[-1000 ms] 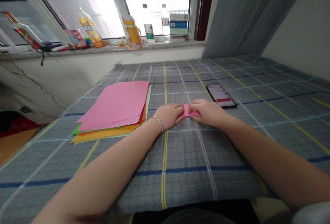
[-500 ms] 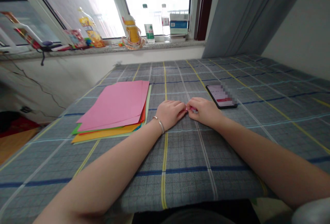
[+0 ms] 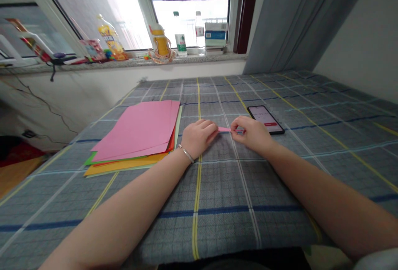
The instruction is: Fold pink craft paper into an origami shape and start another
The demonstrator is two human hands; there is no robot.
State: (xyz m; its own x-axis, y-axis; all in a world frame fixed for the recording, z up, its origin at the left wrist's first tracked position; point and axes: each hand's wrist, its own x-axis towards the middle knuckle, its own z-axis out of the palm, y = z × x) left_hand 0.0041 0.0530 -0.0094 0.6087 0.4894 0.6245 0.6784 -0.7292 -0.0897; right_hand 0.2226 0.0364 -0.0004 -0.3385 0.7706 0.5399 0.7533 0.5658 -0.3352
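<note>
A narrow strip of folded pink paper stretches between my two hands, just above or on the checked cloth. My left hand, with a silver bangle at the wrist, has its fingers closed on the strip's left end. At the other end my right hand pinches the paper between thumb and fingertips. The ends of the strip are partly hidden by my fingers. To the left lies a stack of coloured paper, pink on top, with green, orange and red edges showing beneath.
Beyond my right hand a phone lies with its screen lit. The grey checked cloth covers the table. On the windowsill stand an orange drink bottle, a yellow bottle, a paper cup and a clear bottle.
My hands have moved apart, the left one leftward and the right one slightly rightward. More of the pink strip now shows between them. The view has tilted slightly upward.
</note>
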